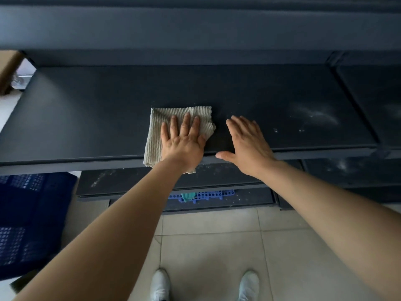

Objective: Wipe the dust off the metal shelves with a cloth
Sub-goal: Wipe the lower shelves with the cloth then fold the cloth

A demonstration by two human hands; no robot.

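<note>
Two bare hands lie flat on the dark metal shelf (97,118), seen from the head camera looking down along both forearms. The left hand (184,140) presses on a ribbed beige cloth (158,127), its fingers (186,122) straight and slightly spread, gripping nothing. The cloth is spread on the shelf under that palm, and its near corner hangs over the front edge beside the left wrist. Just right of the cloth, and apart from it, the right hand (247,144) rests palm down on bare metal, fingers straight, thumb along the front lip. Well to the right of that hand a pale dust smear (314,116) marks the shelf. Beneath the wrists a lower shelf (130,181) shows white specks, and under it sits a blue perforated tray (208,195). Left of the left forearm stands a dark blue crate (32,213). Between the elbows, white shoes (160,285) stand on the tiled floor (206,246).
</note>
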